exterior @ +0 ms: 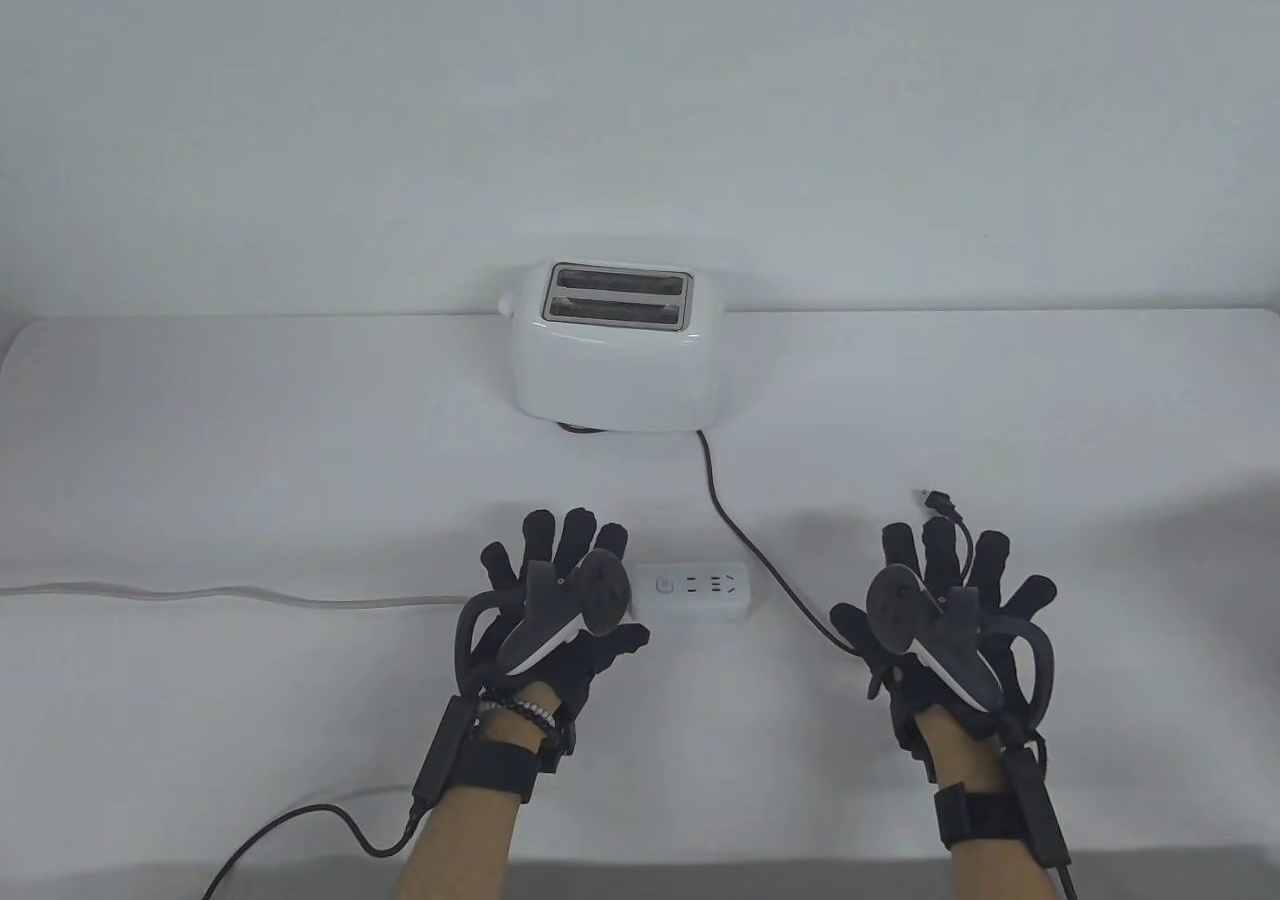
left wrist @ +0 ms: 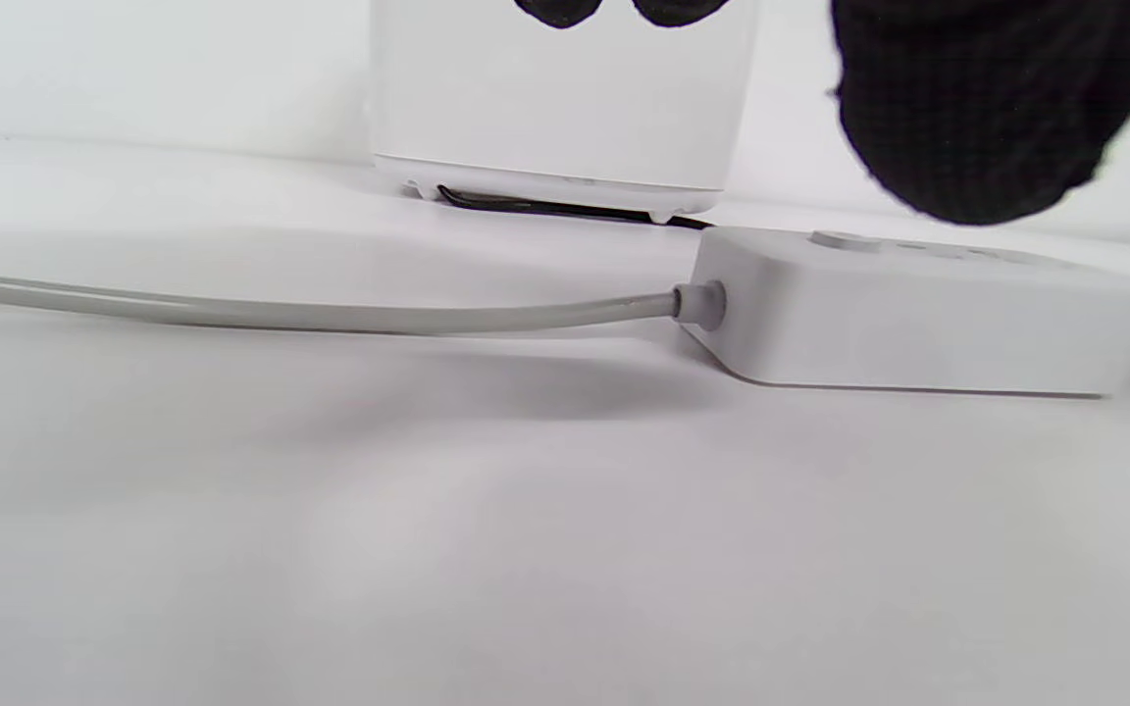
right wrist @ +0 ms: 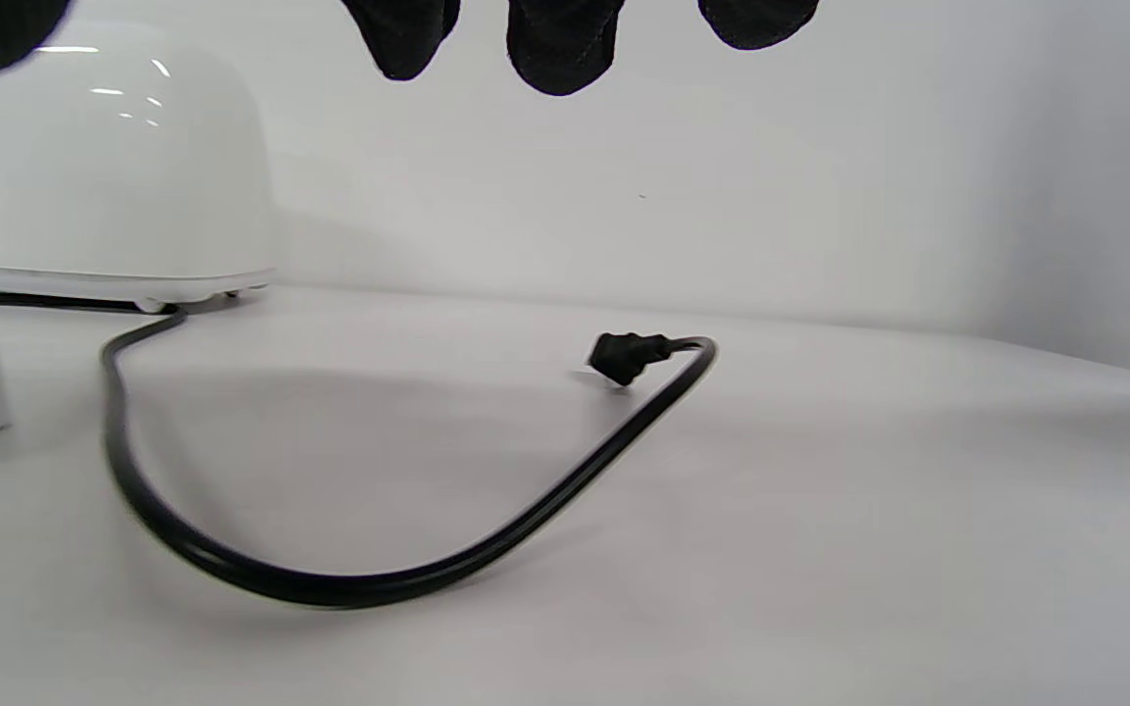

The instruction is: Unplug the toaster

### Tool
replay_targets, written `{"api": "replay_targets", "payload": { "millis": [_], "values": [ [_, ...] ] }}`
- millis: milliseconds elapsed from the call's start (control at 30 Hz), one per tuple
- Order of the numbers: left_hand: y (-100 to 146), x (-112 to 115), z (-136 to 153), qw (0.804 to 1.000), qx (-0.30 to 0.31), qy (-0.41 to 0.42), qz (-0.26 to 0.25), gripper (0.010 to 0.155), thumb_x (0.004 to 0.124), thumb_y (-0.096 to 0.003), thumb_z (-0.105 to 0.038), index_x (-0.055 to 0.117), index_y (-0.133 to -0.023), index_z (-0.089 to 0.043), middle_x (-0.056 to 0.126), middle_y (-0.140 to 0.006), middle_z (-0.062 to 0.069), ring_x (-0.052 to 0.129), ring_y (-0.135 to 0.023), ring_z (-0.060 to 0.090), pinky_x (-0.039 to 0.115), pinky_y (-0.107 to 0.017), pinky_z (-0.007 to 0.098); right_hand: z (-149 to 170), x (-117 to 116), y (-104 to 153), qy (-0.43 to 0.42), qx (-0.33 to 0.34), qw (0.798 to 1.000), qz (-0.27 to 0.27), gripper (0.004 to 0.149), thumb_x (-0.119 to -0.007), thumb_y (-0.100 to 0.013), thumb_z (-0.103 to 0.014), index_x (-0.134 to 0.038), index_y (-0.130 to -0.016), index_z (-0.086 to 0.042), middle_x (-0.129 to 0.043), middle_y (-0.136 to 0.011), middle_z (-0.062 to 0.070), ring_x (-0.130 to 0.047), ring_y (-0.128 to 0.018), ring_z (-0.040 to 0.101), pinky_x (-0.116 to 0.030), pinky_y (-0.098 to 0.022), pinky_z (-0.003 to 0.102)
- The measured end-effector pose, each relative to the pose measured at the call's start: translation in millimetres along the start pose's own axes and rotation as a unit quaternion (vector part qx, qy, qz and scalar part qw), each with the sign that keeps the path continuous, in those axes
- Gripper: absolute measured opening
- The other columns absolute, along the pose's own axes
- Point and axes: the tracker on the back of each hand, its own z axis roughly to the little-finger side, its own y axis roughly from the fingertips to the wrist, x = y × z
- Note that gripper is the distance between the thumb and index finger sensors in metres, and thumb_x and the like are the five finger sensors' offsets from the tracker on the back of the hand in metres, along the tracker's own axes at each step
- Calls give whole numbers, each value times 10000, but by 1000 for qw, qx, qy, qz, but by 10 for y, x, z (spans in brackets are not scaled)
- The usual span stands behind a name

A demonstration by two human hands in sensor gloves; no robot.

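Note:
A white two-slot toaster (exterior: 612, 352) stands at the table's back middle; it also shows in the left wrist view (left wrist: 565, 108) and the right wrist view (right wrist: 94, 186). Its black cord (exterior: 745, 550) curves across the table (right wrist: 349, 579). The black plug (exterior: 938, 502) lies loose on the table, out of the strip (right wrist: 624, 355). A white power strip (exterior: 695, 588) lies between the hands (left wrist: 918, 314). My left hand (exterior: 560, 590) is open, flat, just left of the strip. My right hand (exterior: 950, 600) is open and empty above the cord, fingers spread, near the plug.
The strip's grey cable (exterior: 220, 595) runs left off the table; it also shows in the left wrist view (left wrist: 310, 314). A white wall stands right behind the toaster. The white table (exterior: 200, 440) stretches wide to both sides.

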Motion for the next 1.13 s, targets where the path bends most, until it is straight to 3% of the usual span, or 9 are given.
{"api": "replay_targets", "payload": {
  "millis": [233,567,867,1133],
  "values": [
    [159,53,124,1000,8,12,-19,1007,766,-377,-692,180,-1167,-469,159,-1320,-70,111,-1223,386,203,-816,730,-350,-2,38,-9,41,999,6,968,-639,-301,-766,-347,-1096,-296,-318,-1194,117,-296,-1026,571,-292,-578,851],
    [170,152,181,1000,-5,15,-21,977,746,-391,-688,190,-1165,-474,182,-1323,-80,121,-1232,373,195,-825,721,-719,-88,74,-7,106,994,13,968,-639,-300,-768,-345,-1096,-302,-315,-1194,118,-300,-1027,569,-295,-581,849],
    [188,172,236,999,-8,34,-21,968,742,-394,-689,199,-1166,-473,197,-1323,-77,135,-1234,370,206,-830,715,-851,-129,134,-3,140,990,16,966,-637,-303,-765,-339,-1096,-302,-310,-1195,112,-300,-1029,568,-295,-583,847],
    [157,210,193,999,-4,30,-11,969,746,-393,-687,199,-1165,-476,200,-1324,-79,131,-1236,367,202,-831,714,-755,-129,124,-8,129,992,13,964,-637,-301,-765,-346,-1095,-303,-319,-1194,119,-322,-1031,566,-298,-584,846]
  ]
}}
